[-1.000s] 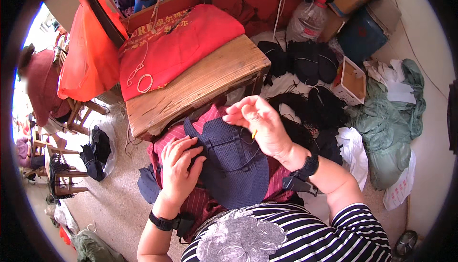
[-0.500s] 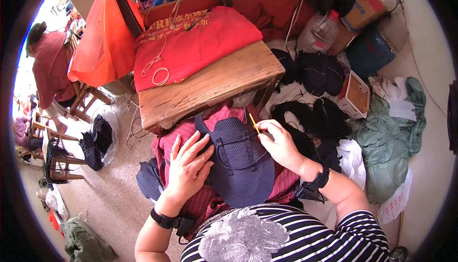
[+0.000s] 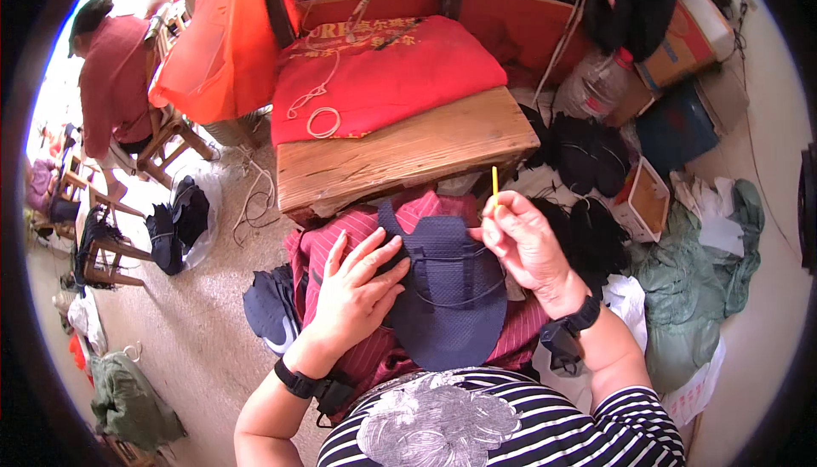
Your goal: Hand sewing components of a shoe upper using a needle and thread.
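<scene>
On my lap, over a maroon striped cloth [image 3: 345,237], lies a flat navy textured piece [image 3: 451,335] shaped like a shoe upper, with a rounded end towards me. A dark thin cord [image 3: 449,304] crosses it in a loop. My left hand [image 3: 359,288] rests on its left edge, fingers stretched out and apart, gripping nothing. Above the piece's right side, my right hand [image 3: 529,250] pinches a thin yellow stick-like tool [image 3: 495,183] that points up. The tool's lower end is hidden by the fingers.
Ahead stands a wooden bench [image 3: 408,148] with red cloth [image 3: 391,71] and a cord ring [image 3: 323,122]. Black bundles [image 3: 587,152], a white box [image 3: 642,203] and green sacking [image 3: 702,267] lie at right. At far left a person [image 3: 119,80] sits near stools [image 3: 111,250].
My right hand has risen off the navy piece and turned, and the yellow tool now points straight up. My left hand stays on the piece. The whole view has shifted slightly.
</scene>
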A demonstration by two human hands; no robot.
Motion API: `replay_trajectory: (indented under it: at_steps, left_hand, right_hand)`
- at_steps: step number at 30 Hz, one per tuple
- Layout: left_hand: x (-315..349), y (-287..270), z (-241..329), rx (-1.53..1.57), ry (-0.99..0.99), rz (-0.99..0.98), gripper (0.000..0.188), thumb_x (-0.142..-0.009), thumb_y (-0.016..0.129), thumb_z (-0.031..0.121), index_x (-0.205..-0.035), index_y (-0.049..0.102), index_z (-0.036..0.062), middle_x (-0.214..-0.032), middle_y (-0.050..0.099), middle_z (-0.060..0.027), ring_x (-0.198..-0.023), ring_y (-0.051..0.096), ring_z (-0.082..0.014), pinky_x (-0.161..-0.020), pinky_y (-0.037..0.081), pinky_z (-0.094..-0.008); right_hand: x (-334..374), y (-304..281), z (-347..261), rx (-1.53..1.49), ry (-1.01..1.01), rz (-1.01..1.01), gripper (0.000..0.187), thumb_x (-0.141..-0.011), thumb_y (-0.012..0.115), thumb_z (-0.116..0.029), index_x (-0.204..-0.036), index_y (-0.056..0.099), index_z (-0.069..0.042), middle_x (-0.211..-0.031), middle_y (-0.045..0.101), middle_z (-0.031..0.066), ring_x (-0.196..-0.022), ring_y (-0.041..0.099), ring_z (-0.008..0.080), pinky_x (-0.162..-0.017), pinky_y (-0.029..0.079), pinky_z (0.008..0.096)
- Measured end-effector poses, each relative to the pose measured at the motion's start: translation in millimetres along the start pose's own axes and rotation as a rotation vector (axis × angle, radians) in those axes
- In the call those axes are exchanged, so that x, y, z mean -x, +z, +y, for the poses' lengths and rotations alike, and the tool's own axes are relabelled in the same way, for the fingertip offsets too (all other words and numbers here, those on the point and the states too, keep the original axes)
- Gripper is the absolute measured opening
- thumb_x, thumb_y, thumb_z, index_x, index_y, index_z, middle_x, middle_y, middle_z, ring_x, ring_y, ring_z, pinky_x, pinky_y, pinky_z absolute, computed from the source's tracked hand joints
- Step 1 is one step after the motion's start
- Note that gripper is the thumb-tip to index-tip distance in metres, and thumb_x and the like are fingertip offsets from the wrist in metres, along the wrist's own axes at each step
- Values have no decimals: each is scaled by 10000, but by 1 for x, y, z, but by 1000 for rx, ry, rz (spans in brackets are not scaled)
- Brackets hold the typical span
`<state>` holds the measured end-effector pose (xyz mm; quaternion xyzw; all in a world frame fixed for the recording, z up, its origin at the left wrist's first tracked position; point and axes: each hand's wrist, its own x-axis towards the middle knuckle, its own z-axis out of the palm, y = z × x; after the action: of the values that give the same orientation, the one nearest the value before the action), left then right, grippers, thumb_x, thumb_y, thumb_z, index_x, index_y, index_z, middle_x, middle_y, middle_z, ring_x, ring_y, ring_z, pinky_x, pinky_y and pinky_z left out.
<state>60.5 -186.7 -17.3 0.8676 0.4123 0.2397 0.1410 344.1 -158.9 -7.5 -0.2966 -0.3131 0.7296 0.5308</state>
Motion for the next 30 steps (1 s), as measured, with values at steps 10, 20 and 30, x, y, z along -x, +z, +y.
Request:
replay_trajectory:
  at_steps: [10,20,30]
  left_hand:
    - [5,-2,2,-16,-32,20,369,-805,751,181,-1172,730,154,-1393,589,-40,-1383,467,-259,-1195,217,-535]
    - [-2,2,0,75,-88,73,319,-775,774,150,-1092,736,147,-1294,642,-26,-1339,510,-252,-1177,239,-522]
    - [-8,7,-3,189,-157,122,188,-798,719,61,-976,726,124,-1201,664,-34,-1282,555,-256,-1158,271,-506]
  right_hand:
    - [18,-97,-68,199,-283,433,145,-1051,532,-197,-1052,590,-64,-724,449,-41,-531,329,28,-457,279,185]
    - [37,-163,-94,752,-442,936,167,-1048,527,-210,-1006,593,-63,-743,480,-53,-555,354,18,-473,289,192]
    - [4,26,-28,1292,-260,72,167,-869,741,-161,-973,643,-75,-855,674,68,-748,655,183,-687,534,306]
